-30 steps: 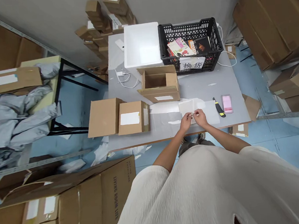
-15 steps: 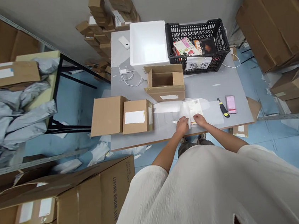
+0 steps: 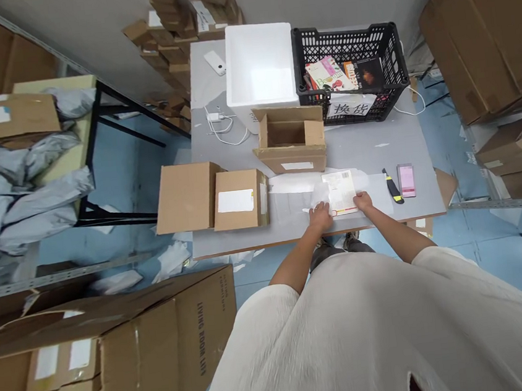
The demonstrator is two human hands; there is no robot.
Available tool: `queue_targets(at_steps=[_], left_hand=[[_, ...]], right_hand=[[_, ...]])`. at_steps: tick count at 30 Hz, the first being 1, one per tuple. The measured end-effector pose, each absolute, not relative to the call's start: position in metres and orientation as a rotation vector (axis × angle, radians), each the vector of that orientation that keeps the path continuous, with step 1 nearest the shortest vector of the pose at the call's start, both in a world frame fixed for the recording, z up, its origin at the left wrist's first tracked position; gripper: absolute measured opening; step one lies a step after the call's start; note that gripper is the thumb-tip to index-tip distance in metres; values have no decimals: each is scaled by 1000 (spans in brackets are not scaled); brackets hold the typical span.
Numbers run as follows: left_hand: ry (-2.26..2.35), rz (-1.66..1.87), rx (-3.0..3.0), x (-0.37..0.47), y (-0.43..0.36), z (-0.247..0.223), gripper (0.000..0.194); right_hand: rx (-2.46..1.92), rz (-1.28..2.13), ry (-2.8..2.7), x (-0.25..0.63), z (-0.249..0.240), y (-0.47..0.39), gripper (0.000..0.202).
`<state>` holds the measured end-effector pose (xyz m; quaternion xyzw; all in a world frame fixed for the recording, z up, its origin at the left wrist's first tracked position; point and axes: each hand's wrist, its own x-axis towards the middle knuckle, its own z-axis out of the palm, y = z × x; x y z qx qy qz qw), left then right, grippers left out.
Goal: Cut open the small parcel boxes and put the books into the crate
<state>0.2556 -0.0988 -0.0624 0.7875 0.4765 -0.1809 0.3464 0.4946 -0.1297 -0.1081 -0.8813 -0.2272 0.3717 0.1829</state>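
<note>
A pale booklet with a barcode [image 3: 341,192] lies near the table's front edge on a sheet of clear film [image 3: 374,185]. My left hand [image 3: 321,215] rests at the booklet's lower left, on the film there, fingers apart and flat. My right hand [image 3: 363,201] touches the booklet's right edge, its fingers close together; whether they pinch the film or the booklet is too small to tell. To the right lie a yellow and black cutter [image 3: 393,186] and a pink-screened phone [image 3: 406,181].
An open carton [image 3: 289,139] stands behind the booklet, two closed cartons [image 3: 186,197] at left. Farther back are a white bin [image 3: 260,65] and a black crate [image 3: 349,62] holding books. A white cable [image 3: 231,137] lies on the grey table [image 3: 228,242].
My right hand has moved right, from the booklet's face to its right edge. Film that stood up by my left hand now lies lower, and more of the booklet shows.
</note>
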Motion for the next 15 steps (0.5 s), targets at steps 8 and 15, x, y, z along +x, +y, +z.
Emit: queue_targets(at_steps=[8,15], left_hand=[[1202,-547,2073,253,-99,-63,74],[1257,-523,2065,256,-100,-67,64]], right_hand=[[-2507,1119,-589,497,-109,-124,20],[-2350,1168,-825,497,-99,-126,27]])
